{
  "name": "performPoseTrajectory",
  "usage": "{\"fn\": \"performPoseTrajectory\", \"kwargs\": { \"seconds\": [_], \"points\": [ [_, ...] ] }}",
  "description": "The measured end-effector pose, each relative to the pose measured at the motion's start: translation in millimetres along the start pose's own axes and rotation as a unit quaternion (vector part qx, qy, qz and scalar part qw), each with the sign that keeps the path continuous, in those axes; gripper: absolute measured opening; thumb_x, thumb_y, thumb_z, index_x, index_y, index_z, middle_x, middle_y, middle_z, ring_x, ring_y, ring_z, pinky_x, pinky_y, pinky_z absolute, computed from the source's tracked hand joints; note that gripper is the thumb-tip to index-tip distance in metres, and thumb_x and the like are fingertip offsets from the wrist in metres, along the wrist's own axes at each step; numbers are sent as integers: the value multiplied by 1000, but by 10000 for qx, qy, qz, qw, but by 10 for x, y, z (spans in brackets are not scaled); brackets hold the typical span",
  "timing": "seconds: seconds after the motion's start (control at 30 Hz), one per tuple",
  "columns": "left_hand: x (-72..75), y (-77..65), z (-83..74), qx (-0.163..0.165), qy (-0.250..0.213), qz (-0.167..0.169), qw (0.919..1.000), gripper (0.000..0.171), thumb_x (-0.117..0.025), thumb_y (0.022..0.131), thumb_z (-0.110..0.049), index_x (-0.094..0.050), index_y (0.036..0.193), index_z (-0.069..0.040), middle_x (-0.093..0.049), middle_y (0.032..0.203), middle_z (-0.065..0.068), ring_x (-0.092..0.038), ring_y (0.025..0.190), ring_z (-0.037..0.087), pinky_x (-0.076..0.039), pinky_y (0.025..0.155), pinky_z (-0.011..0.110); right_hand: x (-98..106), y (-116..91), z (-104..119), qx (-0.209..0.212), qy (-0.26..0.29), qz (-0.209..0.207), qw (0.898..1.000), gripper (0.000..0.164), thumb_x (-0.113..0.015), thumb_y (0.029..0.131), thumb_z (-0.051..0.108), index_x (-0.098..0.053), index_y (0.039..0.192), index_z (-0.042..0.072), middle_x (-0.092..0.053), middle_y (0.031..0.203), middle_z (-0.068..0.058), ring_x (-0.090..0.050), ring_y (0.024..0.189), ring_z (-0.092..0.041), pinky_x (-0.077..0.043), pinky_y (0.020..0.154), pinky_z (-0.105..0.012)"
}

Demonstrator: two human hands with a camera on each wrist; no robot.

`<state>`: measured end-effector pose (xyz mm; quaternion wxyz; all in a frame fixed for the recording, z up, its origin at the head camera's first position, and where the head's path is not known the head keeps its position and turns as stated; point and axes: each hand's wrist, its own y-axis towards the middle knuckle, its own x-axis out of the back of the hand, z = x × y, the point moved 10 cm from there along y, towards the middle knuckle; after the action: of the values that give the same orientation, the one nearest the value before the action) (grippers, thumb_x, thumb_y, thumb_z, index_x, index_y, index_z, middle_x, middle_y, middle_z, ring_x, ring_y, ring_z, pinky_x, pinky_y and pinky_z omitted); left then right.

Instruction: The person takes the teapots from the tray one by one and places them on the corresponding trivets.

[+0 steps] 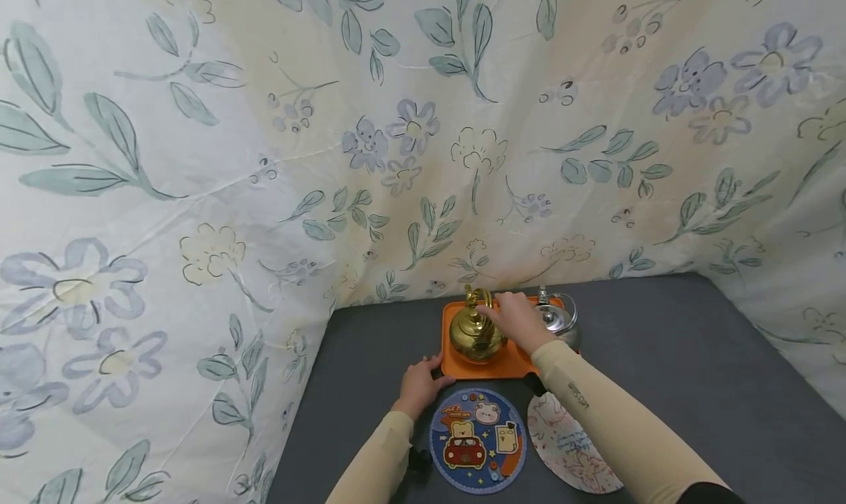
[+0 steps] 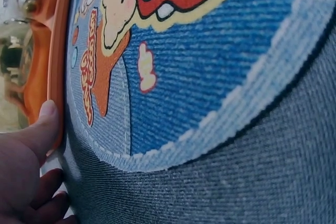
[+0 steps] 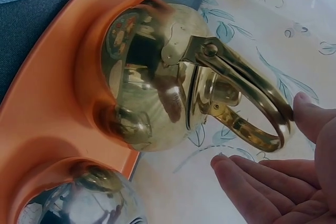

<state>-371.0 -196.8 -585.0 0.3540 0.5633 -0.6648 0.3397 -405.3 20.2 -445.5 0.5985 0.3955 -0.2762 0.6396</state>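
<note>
A gold teapot (image 1: 474,340) stands on the left part of an orange tray (image 1: 485,372), its hooped handle (image 3: 257,85) raised over the lid. My right hand (image 1: 522,322) is at this handle: in the right wrist view the thumb tip is right at the hoop, while the other fingers extend nearly straight below it, not wrapped round. A silver teapot (image 3: 89,198) sits on the tray's right part, partly behind the right hand in the head view. My left hand (image 1: 418,388) holds the tray's front left corner, thumb (image 2: 48,116) against the rim and fingers curled lower down.
In front of the tray lie a round blue mat (image 1: 477,456) with a cartoon car and a round pale floral mat (image 1: 570,445), partly under the right forearm. A dark grey tabletop (image 1: 667,372) carries everything. Floral cloth (image 1: 396,217) hangs behind and at the sides.
</note>
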Motion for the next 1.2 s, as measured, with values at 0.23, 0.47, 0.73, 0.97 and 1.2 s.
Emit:
{"fn": "performPoseTrajectory", "kwargs": {
  "seconds": [0.23, 0.47, 0.73, 0.97, 1.2],
  "points": [
    [-9, 1, -3, -37, 91, 21, 9999, 67, -74, 91, -42, -51, 150, -20, -57, 146, 10, -46, 141, 38, -39, 111, 60, -13, 51, 28, 162, 161, -192, 9996, 34, -64, 99, 43, -67, 93, 10, -50, 60, -4, -51, 50, -16, -38, 48, -29],
    [-27, 54, 12, 21, 176, 38, 9998, 68, -74, 90, -44, -51, 150, -22, -57, 146, 8, -47, 140, 36, -40, 111, 58, -11, 132, 42, 192, 114, -211, 9995, 41, -65, 98, 42, -66, 121, 8, -52, 62, -5, -54, 52, -17, -39, 49, -29],
    [-3, 107, -3, -25, 251, 50, 9997, 68, -74, 90, -45, -51, 150, -22, -58, 145, 9, -48, 140, 36, -42, 110, 57, -36, 204, 28, 153, 127, -149, 9997, 43, -65, 99, 40, -65, 123, 4, -51, 61, -5, -54, 52, -17, -40, 50, -30],
    [16, 88, -29, -144, 248, -3, 9996, 68, -75, 89, -44, -53, 149, -19, -60, 143, 11, -51, 137, 37, -43, 109, 57, -46, 213, -23, -223, 781, -124, 9966, 42, -67, 98, 32, -53, 66, 11, -36, 50, 3, -46, 42, -14, -36, 43, -27],
    [7, 98, -7, -132, 251, -7, 9996, 69, -76, 88, -45, -54, 148, -20, -60, 143, 11, -51, 136, 40, -43, 108, 58, -37, 208, -53, -455, 1120, -199, 9925, 45, -69, 97, 26, -47, 58, 15, -38, 48, 3, -46, 41, -14, -38, 42, -26]
  ]
}}
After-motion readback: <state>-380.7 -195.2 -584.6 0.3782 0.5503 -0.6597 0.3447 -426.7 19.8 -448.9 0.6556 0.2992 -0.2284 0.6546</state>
